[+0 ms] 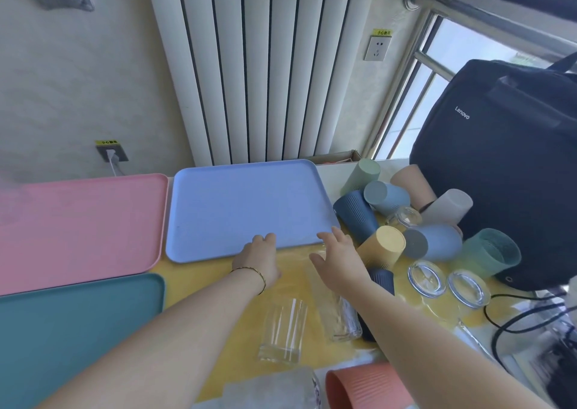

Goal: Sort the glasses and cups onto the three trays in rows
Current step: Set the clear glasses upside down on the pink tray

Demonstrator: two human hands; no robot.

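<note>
Three matte plastic trays with rounded corners and low raised rims lie on a yellow tablecloth [203,315]. A pink tray [78,227] is at the far left, a teal tray [62,330] sits just in front of it, and a blue tray [243,205] lies in the middle, below a white ribbed radiator [256,65]. The left hand [259,259], with a thin gold bracelet [253,273] on its wrist, rests on the blue tray's near rim with its fingers bent over the edge. The thumb is hidden, so I cannot tell whether it grips the rim. The right hand [337,259] is at the tray's near right corner, fingers spread and thumb stretched out, holding nothing. Under its wrist a tall glass [335,308] lies on its side, and a straight-walled clear tumbler [282,330] with a thick base sits between the forearms. To the right of the blue tray the cups lie in a tumbled heap: a ribbed navy cup [356,215], a smooth yellow cup [382,248], a pale green cup [362,176] and a ribbed teal cup [490,252] with its mouth towards the camera. A squat clear glass [427,279] and a second squat glass [468,288] show as round discs beside them. A ribbed coral cup [368,386] lies at the near edge, and a black fabric backpack [499,165] stands behind the heap.
</note>
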